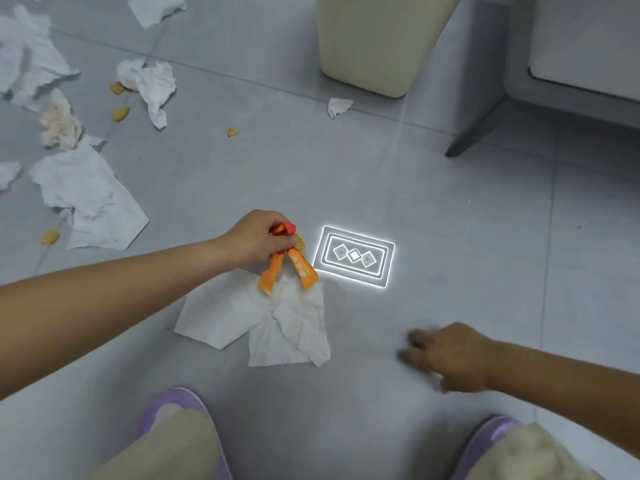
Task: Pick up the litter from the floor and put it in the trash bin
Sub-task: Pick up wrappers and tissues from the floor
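Wrappers [288, 270] lengthwise down from left hand [258, 239]

We take this for a room in a home: glossy grey tiles [485, 220], a cream bin [374, 46], grey furniture [554, 98] on a slanted leg [476, 131] just right of the bin, a ceiling lamp's reflection [354, 256] and purple slippers [176, 405] nearer us than the bin.

The floor [485, 220] is pale grey tile with thin grout lines, glossy enough to carry a bright rectangular light reflection [353, 256] — nested frames with three diamonds inside. Above and right of that reflection stands a grey piece of furniture [554, 98] with a pale front panel [588, 39], raised on a dark slanted leg [476, 131].
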`<state>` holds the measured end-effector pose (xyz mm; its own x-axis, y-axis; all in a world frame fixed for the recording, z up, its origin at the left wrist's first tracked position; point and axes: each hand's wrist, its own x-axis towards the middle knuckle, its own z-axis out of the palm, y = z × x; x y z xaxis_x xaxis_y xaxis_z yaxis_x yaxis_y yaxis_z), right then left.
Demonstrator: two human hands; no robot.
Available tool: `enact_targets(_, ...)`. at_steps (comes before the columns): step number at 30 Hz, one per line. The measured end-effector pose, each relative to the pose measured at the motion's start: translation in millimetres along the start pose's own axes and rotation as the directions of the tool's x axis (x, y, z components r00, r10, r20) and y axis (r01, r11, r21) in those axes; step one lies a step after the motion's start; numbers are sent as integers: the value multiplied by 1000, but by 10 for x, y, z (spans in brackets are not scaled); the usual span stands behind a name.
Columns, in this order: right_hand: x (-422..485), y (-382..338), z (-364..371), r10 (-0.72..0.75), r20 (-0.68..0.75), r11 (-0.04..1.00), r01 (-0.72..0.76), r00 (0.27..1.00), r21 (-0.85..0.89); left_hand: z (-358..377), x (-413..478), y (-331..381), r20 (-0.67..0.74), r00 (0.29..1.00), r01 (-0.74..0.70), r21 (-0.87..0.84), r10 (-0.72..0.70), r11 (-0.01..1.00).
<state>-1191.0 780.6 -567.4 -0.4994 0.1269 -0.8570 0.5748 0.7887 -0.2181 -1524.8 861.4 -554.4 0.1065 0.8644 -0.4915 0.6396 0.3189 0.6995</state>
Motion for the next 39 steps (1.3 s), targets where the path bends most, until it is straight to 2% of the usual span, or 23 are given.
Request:
enact_targets(3,36,-19,76,-51,-146,998,45,988,-44,-115,43,-37,-40,999,8,-36,-9,999)
enact_targets(6,112,-1,-158,-8,-269,997,26,963,66,-159,64,-48,-53,999,-1,-27,-1,1000)
enact_targets(9,248,-69,-576,80,-453,967,40,888,250,-166,70,-52,-36,999,-9,-30,8,1000)
enact_targets(12,429,-289,-959,57,-597,932,172,800,320,-186,53,-64,-30,999,-13,-29,12,999)
enact_targets(17,789,-776,-1242,-174,-648,917,362,742,169,-280,-18,-135,-39,999,-10,-33,8,999)
enact_targets(19,931,-898,-1214,-246,-625,924,374,741,80,-340,-58,-189,-50,999,-4,-12,3,1000)
enact_targets(21,1049,-930,-1127,-287,-558,951,304,779,-65,-399,-97,-256,-61,998,7,-10,-8,1000)
enact_targets(22,1083,-919,-1090,-277,-515,961,247,811,-128,-427,-116,-295,-64,998,15,-22,-16,1000)
enact_targets(24,1095,-856,-1085,-213,-470,976,168,857,-136,-474,-151,-364,-64,997,32,-50,-35,998)
enact_targets(29,1043,-618,-1250,-186,-492,981,187,850,-48,-533,-198,-446,-30,997,70,-44,-72,997)
enact_targets(32,985,-473,-1334,-103,-573,986,161,813,50,-527,-190,-433,-13,998,62,-68,-63,996)
enact_targets(34,935,-391,-1412,-15,-648,969,172,762,179,-522,-182,-412,-9,998,61,-79,-62,995)
enact_targets(36,873,-320,-1504,90,-698,927,197,711,320,-521,-177,-386,-3,998,62,-93,-62,994)
enact_targets(39,813,-230,-1615,237,-700,852,202,674,483,-525,-167,-343,-13,998,55,-109,-57,993)
